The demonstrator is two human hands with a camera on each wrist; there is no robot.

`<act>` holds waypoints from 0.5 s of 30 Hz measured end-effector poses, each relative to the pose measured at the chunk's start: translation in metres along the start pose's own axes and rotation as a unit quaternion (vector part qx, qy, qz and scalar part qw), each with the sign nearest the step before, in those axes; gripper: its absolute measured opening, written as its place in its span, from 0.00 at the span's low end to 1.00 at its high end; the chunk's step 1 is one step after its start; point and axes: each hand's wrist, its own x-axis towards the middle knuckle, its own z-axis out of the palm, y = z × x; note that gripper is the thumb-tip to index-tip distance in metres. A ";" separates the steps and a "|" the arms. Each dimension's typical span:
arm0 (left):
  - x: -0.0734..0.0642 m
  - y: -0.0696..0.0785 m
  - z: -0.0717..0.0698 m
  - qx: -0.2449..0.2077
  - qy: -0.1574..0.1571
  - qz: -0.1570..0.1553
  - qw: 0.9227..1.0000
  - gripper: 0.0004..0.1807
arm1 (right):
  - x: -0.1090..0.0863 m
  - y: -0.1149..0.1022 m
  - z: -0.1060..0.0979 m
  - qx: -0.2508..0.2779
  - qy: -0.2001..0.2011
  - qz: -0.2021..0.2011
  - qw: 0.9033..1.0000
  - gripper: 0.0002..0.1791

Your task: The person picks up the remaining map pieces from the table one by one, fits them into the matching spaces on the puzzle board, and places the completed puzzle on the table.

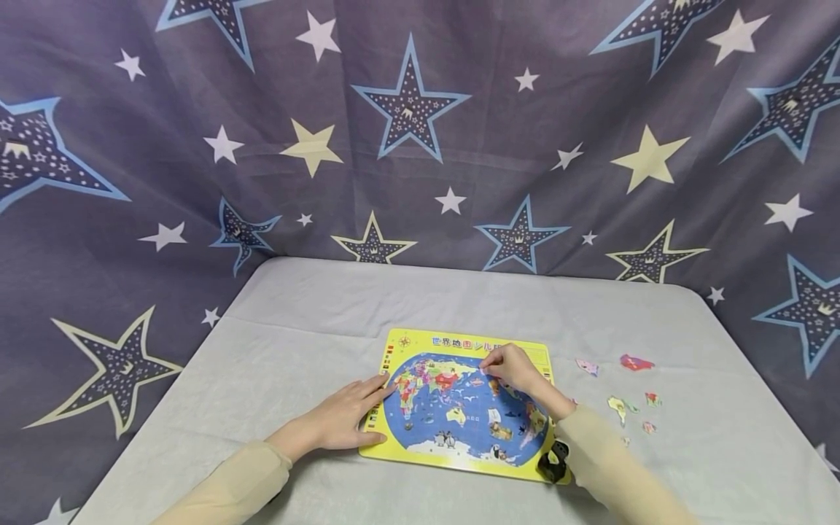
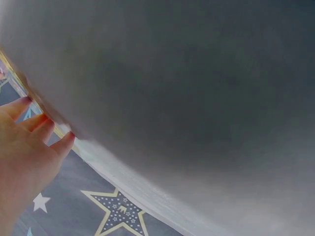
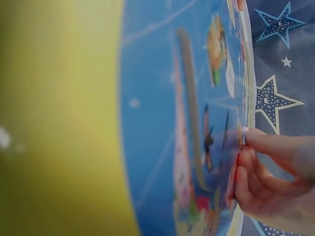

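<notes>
A world map puzzle board [image 1: 420,456] with a yellow border and a blue ocean lies on the table. My left hand [image 1: 348,412] rests on its left edge, fingers spread and straight; the left wrist view shows the fingertips [image 2: 66,142] along that edge. Over the upper right of the map, my right hand [image 1: 515,368] pinches a small puzzle piece [image 3: 244,130] between thumb and fingers. Most of that piece is hidden by the fingertips. Colourful land shapes and animals fill the map around it.
Several loose puzzle pieces lie right of the board, among them a red-purple one [image 1: 635,362], a pink one [image 1: 587,367] and a yellow-green one [image 1: 617,410]. A black device [image 1: 554,463] sits by the right sleeve at the board's lower right corner. A star-patterned curtain [image 1: 394,189] stands behind the grey-covered table [image 1: 315,299].
</notes>
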 end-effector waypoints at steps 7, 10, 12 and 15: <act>0.000 -0.002 0.002 0.001 0.006 0.004 1.000 0.42 | 0.000 -0.002 0.002 0.007 0.006 0.018 1.000 0.05; -0.001 -0.002 0.002 0.000 0.006 0.005 1.000 0.42 | 0.001 -0.002 0.002 0.007 0.007 0.020 1.000 0.05; -0.001 -0.002 0.002 -0.001 0.005 0.005 1.000 0.42 | 0.001 -0.002 0.002 0.006 0.005 0.019 1.000 0.05; -0.001 -0.002 0.002 -0.002 0.001 0.004 1.000 0.42 | 0.002 0.000 0.002 0.011 0.002 0.024 1.000 0.06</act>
